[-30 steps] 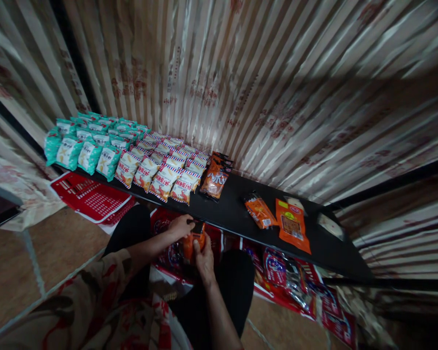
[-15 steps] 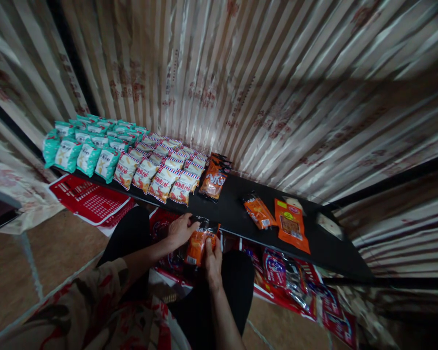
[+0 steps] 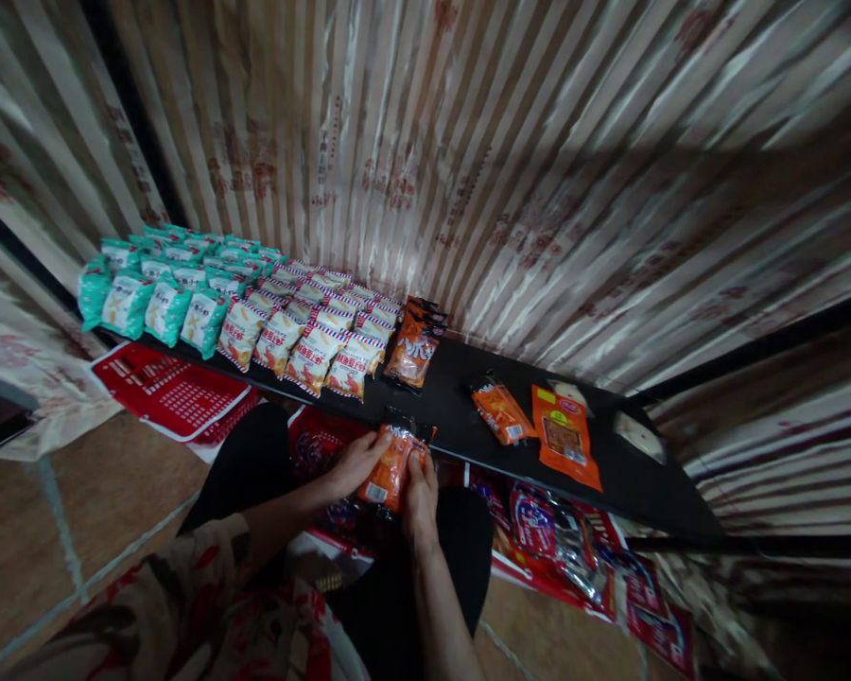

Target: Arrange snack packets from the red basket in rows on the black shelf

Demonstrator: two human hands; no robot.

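An orange snack packet [image 3: 392, 464] with a black top edge is held between both hands, just below the front edge of the black shelf [image 3: 460, 416]. My left hand [image 3: 355, 463] grips its left side. My right hand [image 3: 421, 494] pinches its lower right side. Both hands hang over my dark trousers. On the shelf beyond stands a stack of similar orange packets [image 3: 412, 345], beside rows of red-and-white striped packets [image 3: 312, 336] and teal packets [image 3: 163, 288].
Two more orange packets [image 3: 500, 411] [image 3: 564, 437] and a pale packet [image 3: 638, 437] lie on the shelf's right part. A red basket [image 3: 174, 397] sits under the shelf at left; red bags of packets [image 3: 560, 544] lie on the tiled floor at right. A striped curtain hangs behind.
Both hands have lifted the orange packet up from the bag at my knees toward the shelf edge; more of the packet shows now.
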